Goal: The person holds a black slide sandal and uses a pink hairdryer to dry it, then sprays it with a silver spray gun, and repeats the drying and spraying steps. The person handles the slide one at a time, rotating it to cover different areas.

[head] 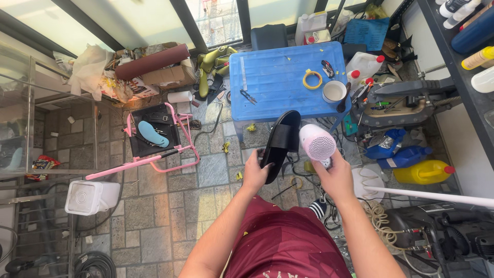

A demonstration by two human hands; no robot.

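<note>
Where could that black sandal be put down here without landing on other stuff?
The blue table is bare on its left half, between the pliers and tape ring. The stone floor beside the white bucket is open. Right of the hair dryer, bottles and cables crowd.

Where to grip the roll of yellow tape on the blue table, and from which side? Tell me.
Take the roll of yellow tape from above, pinching its ring wall with one finger in the open centre and the thumb outside. It lies flat on the blue table, with free space around it; the white bowl sits just to its right.
</note>
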